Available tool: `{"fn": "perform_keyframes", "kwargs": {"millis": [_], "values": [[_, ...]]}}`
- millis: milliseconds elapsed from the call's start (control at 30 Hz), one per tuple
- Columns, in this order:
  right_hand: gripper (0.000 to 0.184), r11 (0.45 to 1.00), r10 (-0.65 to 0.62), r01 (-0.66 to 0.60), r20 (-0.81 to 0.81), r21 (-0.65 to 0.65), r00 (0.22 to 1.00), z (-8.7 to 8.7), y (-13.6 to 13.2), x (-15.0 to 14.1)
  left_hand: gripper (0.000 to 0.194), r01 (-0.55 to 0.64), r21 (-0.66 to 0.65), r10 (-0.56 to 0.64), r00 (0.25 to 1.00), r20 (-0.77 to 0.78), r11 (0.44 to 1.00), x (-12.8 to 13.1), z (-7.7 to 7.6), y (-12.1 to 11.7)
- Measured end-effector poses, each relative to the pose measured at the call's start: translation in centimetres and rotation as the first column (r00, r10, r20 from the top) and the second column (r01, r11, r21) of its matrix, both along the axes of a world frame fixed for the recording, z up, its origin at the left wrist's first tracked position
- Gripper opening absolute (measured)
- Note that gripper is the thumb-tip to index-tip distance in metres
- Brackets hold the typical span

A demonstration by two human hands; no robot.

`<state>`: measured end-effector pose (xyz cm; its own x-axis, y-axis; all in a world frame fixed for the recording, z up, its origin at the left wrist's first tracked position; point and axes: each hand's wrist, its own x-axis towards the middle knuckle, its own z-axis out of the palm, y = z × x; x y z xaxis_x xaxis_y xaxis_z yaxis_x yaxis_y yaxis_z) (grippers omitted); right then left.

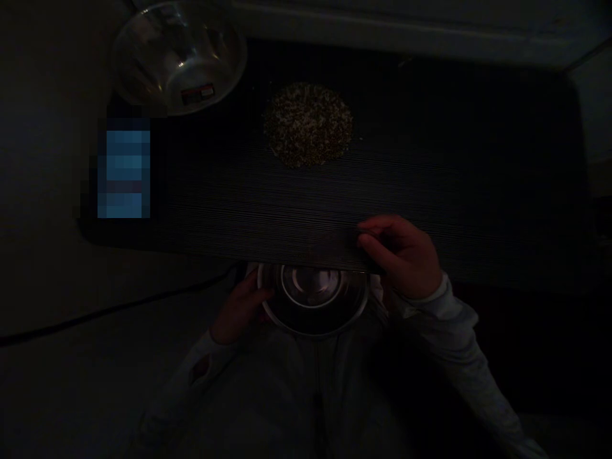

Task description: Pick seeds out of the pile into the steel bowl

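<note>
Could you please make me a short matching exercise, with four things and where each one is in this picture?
Things:
1. Left hand
2. Pile
3. Right hand
4. Bowl

Places:
A. Over the near edge of the table, thumb and forefinger close together
B. By the table's far left corner
C. At the rim of the dish below the table's near edge
D. On the tabletop, to the right of the bowl

Pairs: 1-C, 2-D, 3-A, 4-B

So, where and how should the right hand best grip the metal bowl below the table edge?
Probably grip the metal bowl by its right rim, the right hand coming from the right: the left hand holds its left side, and the table hides the far rim.
</note>
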<state>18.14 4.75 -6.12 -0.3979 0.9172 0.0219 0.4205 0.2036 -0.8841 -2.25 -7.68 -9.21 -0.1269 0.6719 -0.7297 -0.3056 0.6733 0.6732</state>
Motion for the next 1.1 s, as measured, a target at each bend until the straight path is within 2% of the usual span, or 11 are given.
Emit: {"fn": "perform_keyframes", "kwargs": {"millis": [200, 533, 767, 1100], "values": [[0.016, 1.000, 0.005, -0.005, 0.011, 0.022, 1.000, 0.00, -0.05, -0.05, 0.030, 0.004, -0.028, -0.004, 1.000, 0.004, 1.000, 0.00, -0.04, -0.01], [0.016, 0.999, 0.034, -0.034, 0.028, 0.026, 0.999, -0.14, 0.00, 0.13, 0.024, 0.022, -0.012, -0.022, 1.000, 0.006, 1.000, 0.02, 0.01, 0.02], [0.016, 0.998, 0.049, -0.049, 0.020, 0.040, 0.999, -0.18, 0.07, 0.16, 0.032, -0.003, -0.009, 0.003, 1.000, 0.014, 1.000, 0.16, 0.13, 0.13], [0.016, 0.998, 0.056, -0.057, 0.033, 0.034, 0.998, -0.21, 0.09, 0.17, 0.029, 0.000, -0.003, 0.000, 1.000, 0.012, 1.000, -0.06, 0.15, 0.11]]}}
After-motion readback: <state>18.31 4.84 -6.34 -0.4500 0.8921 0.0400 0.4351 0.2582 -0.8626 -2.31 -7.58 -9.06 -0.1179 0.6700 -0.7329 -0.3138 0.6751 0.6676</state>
